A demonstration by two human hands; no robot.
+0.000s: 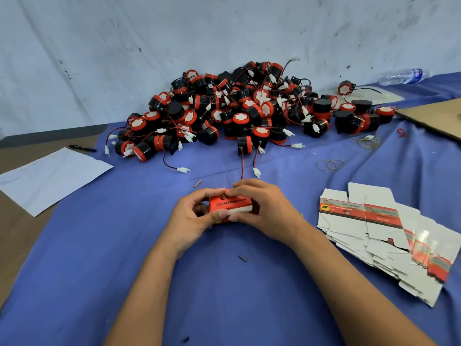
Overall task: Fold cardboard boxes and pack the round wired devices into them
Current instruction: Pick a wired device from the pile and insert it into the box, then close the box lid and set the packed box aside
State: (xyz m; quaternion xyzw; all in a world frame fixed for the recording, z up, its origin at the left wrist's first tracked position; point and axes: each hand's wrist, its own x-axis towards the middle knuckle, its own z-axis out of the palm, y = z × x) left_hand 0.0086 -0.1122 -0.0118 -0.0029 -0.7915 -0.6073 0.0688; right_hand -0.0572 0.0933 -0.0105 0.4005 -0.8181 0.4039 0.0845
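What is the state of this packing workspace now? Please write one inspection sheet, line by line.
Surface: blue cloth covers the table.
Job's things: folded red box in both hands; pile of round devices behind; flat box blanks at right.
Clutter: white sheet, pen, rubber bands, plastic bottle, brown cardboard.
Grippers: left hand and right hand grip the box.
Cables: red-black leads with white plugs trail from the pile.
Surroundings: marked white wall.

A blue-clothed table [99,245] carries heaped round wired devices [237,108], flat box blanks [379,236], white paper [50,178], rubber bands [330,164].
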